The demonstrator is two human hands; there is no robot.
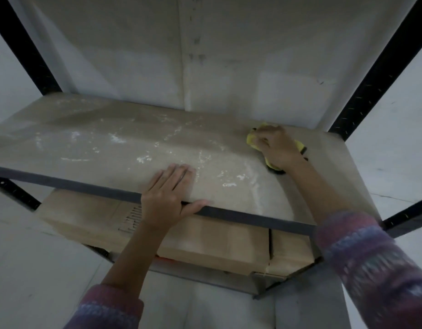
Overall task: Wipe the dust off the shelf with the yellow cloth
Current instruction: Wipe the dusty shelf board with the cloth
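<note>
A tan shelf board [105,143] with white dust streaks and specks fills the middle of the view. My right hand [277,147] presses a crumpled yellow cloth [252,138] with black trim down on the board near its back right corner, fingers curled over the cloth. Most of the cloth is hidden under the hand. My left hand [168,195] lies flat on the board's front edge, fingers straight on top and thumb along the dark front rail.
Black metal uprights [371,84] frame the shelf at both sides. Cardboard boxes [205,243] sit on the lower shelf beneath the board. A pale wall panel [205,55] stands behind the shelf. Grey floor shows to the left and right.
</note>
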